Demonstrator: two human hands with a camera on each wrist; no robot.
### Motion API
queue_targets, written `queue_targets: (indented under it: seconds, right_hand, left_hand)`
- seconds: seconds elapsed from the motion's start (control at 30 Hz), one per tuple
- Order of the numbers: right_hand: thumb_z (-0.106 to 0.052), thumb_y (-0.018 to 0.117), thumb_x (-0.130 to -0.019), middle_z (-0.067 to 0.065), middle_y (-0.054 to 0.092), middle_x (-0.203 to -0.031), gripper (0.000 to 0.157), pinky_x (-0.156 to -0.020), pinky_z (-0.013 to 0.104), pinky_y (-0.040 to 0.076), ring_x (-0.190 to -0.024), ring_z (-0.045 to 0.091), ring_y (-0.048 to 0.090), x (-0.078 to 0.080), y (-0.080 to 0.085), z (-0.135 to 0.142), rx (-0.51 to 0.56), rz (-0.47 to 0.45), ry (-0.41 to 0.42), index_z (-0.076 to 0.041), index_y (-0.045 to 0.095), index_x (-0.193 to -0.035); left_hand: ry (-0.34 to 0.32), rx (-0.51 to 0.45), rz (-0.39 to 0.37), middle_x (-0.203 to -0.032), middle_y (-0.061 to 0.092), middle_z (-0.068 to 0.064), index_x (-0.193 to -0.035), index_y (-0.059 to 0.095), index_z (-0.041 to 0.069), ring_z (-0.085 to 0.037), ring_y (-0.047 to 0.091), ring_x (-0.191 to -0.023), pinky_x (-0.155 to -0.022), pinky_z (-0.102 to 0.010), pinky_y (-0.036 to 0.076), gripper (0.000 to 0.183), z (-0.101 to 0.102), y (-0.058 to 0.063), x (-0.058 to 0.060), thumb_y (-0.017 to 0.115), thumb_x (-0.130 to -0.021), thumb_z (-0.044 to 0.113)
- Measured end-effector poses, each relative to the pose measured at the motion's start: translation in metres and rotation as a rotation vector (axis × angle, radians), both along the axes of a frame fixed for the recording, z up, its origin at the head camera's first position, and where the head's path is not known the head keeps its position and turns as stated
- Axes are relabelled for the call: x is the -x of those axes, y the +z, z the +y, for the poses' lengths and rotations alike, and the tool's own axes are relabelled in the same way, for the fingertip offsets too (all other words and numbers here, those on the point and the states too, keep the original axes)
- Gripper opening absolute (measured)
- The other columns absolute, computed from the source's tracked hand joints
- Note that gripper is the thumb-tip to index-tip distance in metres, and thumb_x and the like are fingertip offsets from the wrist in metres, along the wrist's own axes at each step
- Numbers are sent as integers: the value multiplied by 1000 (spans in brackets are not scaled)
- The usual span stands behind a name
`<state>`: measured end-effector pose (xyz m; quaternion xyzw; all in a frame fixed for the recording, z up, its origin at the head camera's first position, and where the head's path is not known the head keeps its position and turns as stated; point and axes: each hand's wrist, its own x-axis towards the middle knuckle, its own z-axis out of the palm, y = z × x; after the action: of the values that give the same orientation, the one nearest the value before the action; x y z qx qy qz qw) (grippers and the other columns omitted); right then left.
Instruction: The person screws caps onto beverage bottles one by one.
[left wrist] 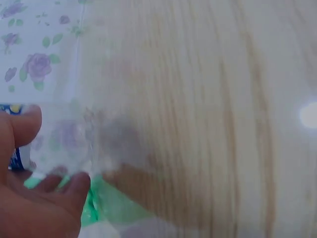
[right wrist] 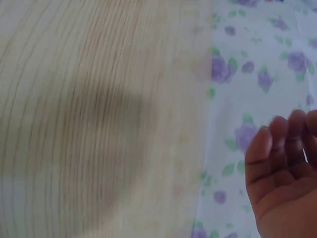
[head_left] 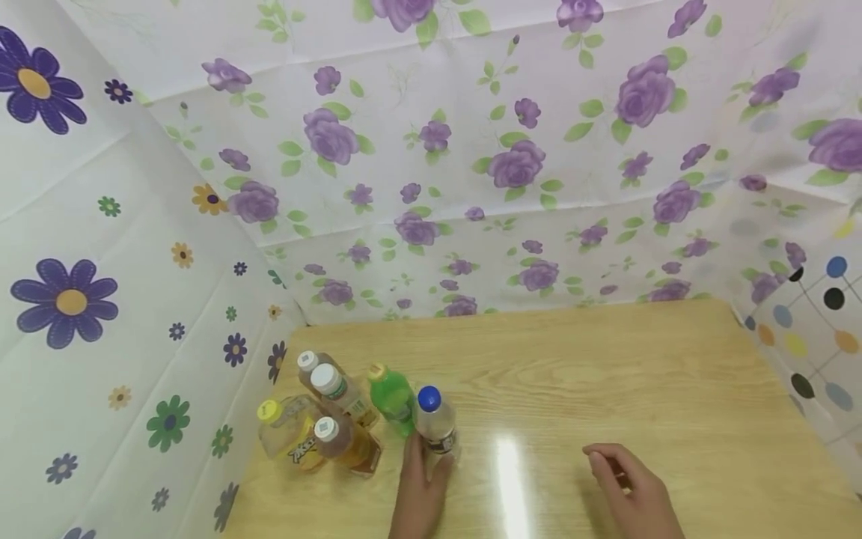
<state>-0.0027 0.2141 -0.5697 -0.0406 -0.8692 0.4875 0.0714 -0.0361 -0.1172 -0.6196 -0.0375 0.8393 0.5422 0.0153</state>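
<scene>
My left hand (head_left: 420,490) grips a clear plastic bottle (head_left: 438,427) with a blue cap, low on its body. In the left wrist view, the thumb and curled fingers of the left hand (left wrist: 44,183) lie around the see-through bottle (left wrist: 59,134), whose blue label partly shows. Touching or very near it on the left is a green bottle (head_left: 392,397) with a yellow cap. My right hand (head_left: 636,490) hovers over the table at the right, fingers loosely bent, holding nothing; the right wrist view shows its fingers (right wrist: 259,148) relaxed.
Left of the green bottle stand a brown-amber bottle (head_left: 346,445) with a white cap, a yellow-capped bottle (head_left: 283,430), a white-capped bottle (head_left: 343,393) and another dark bottle (head_left: 316,367) behind. Flowered cloth (head_left: 431,150) walls the wooden table (head_left: 606,374).
</scene>
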Motion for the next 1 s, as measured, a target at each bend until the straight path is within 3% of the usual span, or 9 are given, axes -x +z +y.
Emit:
queue_targets:
  seconds: [0.1,0.3,0.57,0.77,0.87,1.0]
  right_hand:
    - [-38,53,-113,0,74,-106,30,-69,24,58,-90,17,70,1,-1,20,-58,-55,-22,-17,71,-124]
    - [-26,57,-113,2,74,-103,22,-70,17,55,-87,7,68,6,-8,47,-129,62,-61,-13,72,-122]
    - [-26,57,-113,4,74,-109,22,-71,16,54,-91,0,62,7,-14,53,-163,80,-39,-12,71,-123]
    - [-26,59,-111,-1,71,-116,21,-82,5,44,-100,-4,56,12,-16,54,-258,112,-25,-14,72,-121]
    - [-24,62,-110,-2,72,-115,18,-84,3,40,-102,-1,57,13,-18,53,-271,142,-30,-14,73,-120]
    - [-18,67,-107,-1,72,-115,15,-87,3,37,-105,15,62,11,-21,51,-284,185,-39,-14,74,-119]
  left_hand:
    - [77,23,26,-162,34,-13,-166,33,13,-48,36,-150,-118,-66,33,78,-6,5,-1,71,-103,39]
    - [216,95,76,-151,41,-15,-156,47,0,-46,40,-145,-118,-66,34,70,-18,11,-2,77,-100,30]
    - [253,91,159,-143,48,-14,-151,46,0,-37,52,-133,-112,-58,44,63,-24,9,-1,77,-100,21]
    - [363,117,181,-134,52,-14,-143,50,0,-33,60,-116,-97,-51,55,56,-19,7,1,80,-98,15]
    - [427,160,182,-122,52,-13,-133,52,1,-26,59,-101,-84,-43,55,50,-18,6,1,82,-96,18]
    - [472,174,154,-103,51,-9,-117,51,3,-19,53,-86,-73,-34,49,40,-17,5,1,81,-97,19]
